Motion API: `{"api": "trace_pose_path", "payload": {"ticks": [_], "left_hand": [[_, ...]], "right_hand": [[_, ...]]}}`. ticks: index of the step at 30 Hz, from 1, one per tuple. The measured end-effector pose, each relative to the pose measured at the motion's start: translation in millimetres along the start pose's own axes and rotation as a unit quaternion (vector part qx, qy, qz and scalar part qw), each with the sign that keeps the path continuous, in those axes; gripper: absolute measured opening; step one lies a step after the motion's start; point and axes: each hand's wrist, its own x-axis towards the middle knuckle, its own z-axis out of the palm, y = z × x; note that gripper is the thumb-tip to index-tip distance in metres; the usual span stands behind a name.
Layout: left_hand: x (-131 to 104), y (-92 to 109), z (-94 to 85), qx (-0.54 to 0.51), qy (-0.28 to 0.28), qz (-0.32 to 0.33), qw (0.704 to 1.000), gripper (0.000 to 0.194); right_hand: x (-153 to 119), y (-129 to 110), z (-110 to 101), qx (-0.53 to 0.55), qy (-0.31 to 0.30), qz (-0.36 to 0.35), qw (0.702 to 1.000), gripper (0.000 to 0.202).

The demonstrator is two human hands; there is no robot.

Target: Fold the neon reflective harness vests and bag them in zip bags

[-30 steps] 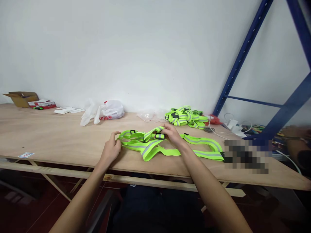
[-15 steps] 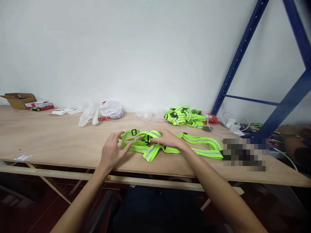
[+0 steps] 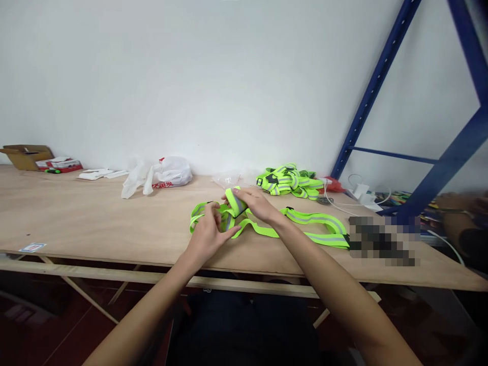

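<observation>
A neon-yellow elastic strap harness [image 3: 320, 218] with a grey reflective stripe and black buckles lies across the table in front of me. My right hand [image 3: 256, 204] pinches a folded length of its strap, lifted a little above the tabletop. On the left part of the same harness is my left hand [image 3: 209, 231], its fingers curled around the bunched strap and its thumb stretched toward the right. Part of the bunch is hidden behind the fingers. The harness's right end meets a blurred-out dark patch [image 3: 381, 241].
A heap of similar neon straps [image 3: 292, 182] lies behind, by the wall. White plastic bags [image 3: 173, 173], a cardboard box [image 3: 26, 157] and a red-white box [image 3: 59, 164] stand leftward. At right are a blue metal frame [image 3: 375, 94], white cables and another person's arm [image 3: 459, 223].
My left hand has moved right, closer to my right hand, and its fingers have curled in on the strap. My right hand has raised and turned a folded piece of strap.
</observation>
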Motion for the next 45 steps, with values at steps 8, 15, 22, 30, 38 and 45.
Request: {"api": "trace_pose_path", "payload": {"ticks": [8,15,22,30,38,45], "left_hand": [[14,-19,-3.2,-0.079,-0.022,0.005,0.997,0.036],[16,-31,-5.5,-0.209,-0.016,-0.054,0.976,0.022],[17,-36,-16.2,-0.426,-0.009,-0.149,0.892,0.033],[20,-45,-58.3,-0.509,-0.011,-0.168,0.844,0.012],[4,-65,-87.4,-0.323,-0.128,-0.221,0.911,0.028],[-7,-60,-107.1,-0.002,-0.227,-0.081,0.971,0.037]], "right_hand": [[-13,-12,20,-0.231,-0.14,-0.11,0.956,0.026],[-41,-10,18,-0.251,-0.141,-0.143,0.947,0.03],[-109,34,-20,-0.382,-0.087,0.06,0.918,0.051],[-126,44,-26,-0.42,-0.095,0.137,0.892,0.059],[-127,47,-24,-0.424,-0.069,0.143,0.892,0.059],[-126,43,-20,-0.434,-0.066,0.149,0.886,0.057]]}}
